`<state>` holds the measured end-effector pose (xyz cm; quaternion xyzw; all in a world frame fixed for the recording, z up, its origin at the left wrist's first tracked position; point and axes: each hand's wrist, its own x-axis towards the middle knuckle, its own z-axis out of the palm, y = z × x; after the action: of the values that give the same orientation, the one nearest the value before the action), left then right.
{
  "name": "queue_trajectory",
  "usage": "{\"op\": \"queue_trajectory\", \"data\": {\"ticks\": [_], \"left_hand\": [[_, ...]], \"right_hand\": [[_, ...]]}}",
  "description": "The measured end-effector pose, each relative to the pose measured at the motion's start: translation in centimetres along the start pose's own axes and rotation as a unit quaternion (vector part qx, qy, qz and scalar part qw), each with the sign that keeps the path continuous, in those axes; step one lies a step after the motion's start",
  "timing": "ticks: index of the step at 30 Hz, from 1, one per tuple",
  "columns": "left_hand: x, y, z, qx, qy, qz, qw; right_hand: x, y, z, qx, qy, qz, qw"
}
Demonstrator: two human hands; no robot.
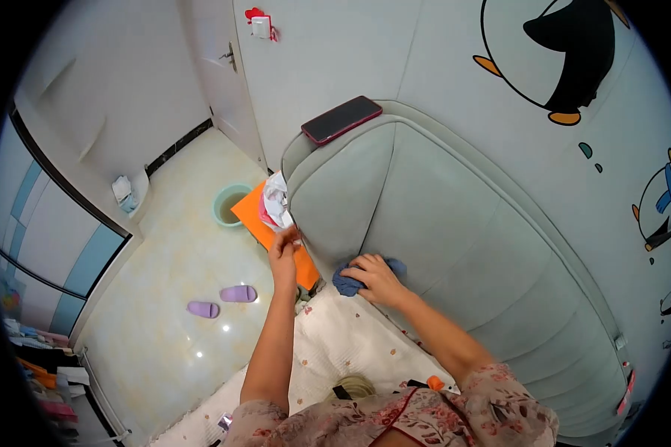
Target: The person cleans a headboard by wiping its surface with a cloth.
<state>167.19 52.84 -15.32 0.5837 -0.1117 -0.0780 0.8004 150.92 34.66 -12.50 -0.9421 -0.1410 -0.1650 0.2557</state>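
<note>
My right hand [379, 281] is closed over a crumpled blue cloth [347, 281]. It presses the cloth against the lower part of a grey-green padded headboard [440, 216], beside a vertical seam. My left hand [282, 246] is at the headboard's left edge with its fingers loosely bent and nothing visible in them. Whether its fingertips touch the edge, I cannot tell. A dark-screened phone [342, 120] in a red case lies on top of the headboard. Below my hands spreads a cream quilt [343, 335] with small printed motifs.
Left of the headboard are an orange board or box [250, 212], white and pink bags [273, 200] and a pale green basin [221, 203] with liquid. Purple slippers [238, 294] lie on the glossy floor [149, 298]. A door [220, 74] stands behind; penguin pictures [581, 59] decorate the wall.
</note>
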Motion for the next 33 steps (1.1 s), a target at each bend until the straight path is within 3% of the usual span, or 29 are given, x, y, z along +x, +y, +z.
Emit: {"op": "queue_trajectory", "data": {"ticks": [3, 5, 6, 7, 10, 12, 15, 17, 18, 19, 20, 22, 24, 27, 29, 33], "left_hand": [[-2.7, -1.6, -0.8, -0.001, 0.013, -0.115, 0.993], [-4.4, -2.5, -0.8, -0.005, 0.009, -0.130, 0.991], [-5.1, -2.7, -0.7, -0.015, 0.009, -0.142, 0.990], [-5.5, -2.7, -0.7, -0.014, 0.004, -0.152, 0.988], [-6.3, -1.3, -0.3, -0.017, -0.015, -0.146, 0.989], [-6.6, -0.4, -0.6, -0.005, 0.003, -0.142, 0.990], [-6.6, -2.5, -1.4, -0.006, 0.040, -0.139, 0.989], [-6.4, -2.8, -1.8, -0.002, 0.049, -0.131, 0.990], [-6.2, -2.1, -1.6, 0.040, 0.056, -0.061, 0.996], [-5.4, -1.4, -1.0, 0.076, 0.067, 0.013, 0.995], [-4.5, 0.0, 0.1, 0.069, 0.067, 0.023, 0.995], [-4.1, 3.5, 1.8, 0.250, 0.025, 0.260, 0.932], [-2.2, 5.2, 3.7, 0.253, -0.009, 0.317, 0.914], [1.1, 6.8, 7.1, 0.268, -0.003, 0.367, 0.891], [2.9, 7.5, 9.1, 0.275, -0.001, 0.392, 0.878], [4.4, 8.3, 12.2, 0.295, -0.015, 0.422, 0.857]], "right_hand": [[3.3, -1.7, -4.8, 0.009, 0.114, 0.038, 0.993], [7.8, -1.2, -8.8, -0.047, 0.233, -0.005, 0.971], [10.3, -2.0, -11.7, -0.081, 0.228, 0.066, 0.968], [12.5, -0.6, -12.7, -0.140, 0.324, 0.048, 0.935], [16.2, 2.1, -13.5, -0.137, 0.382, 0.089, 0.910], [15.4, 2.5, -9.6, -0.163, 0.339, 0.101, 0.921], [9.5, 0.1, -2.1, -0.065, 0.320, -0.005, 0.945], [3.5, -1.0, 3.4, -0.072, 0.046, 0.037, 0.996], [-0.2, 0.1, 7.5, -0.062, 0.042, 0.035, 0.997], [-3.3, -0.2, 9.0, 0.002, 0.000, 0.114, 0.993], [-5.5, -1.0, 8.4, 0.092, -0.006, 0.183, 0.979], [-9.8, -2.0, 6.8, 0.160, 0.064, 0.221, 0.960], [-13.4, -2.6, 4.8, 0.219, 0.081, 0.337, 0.912], [-17.0, -4.1, 0.6, 0.237, 0.135, 0.390, 0.879], [-17.4, -6.5, -2.8, 0.376, 0.183, 0.532, 0.737], [-20.9, -7.6, -2.6, 0.345, 0.285, 0.514, 0.732]]}}
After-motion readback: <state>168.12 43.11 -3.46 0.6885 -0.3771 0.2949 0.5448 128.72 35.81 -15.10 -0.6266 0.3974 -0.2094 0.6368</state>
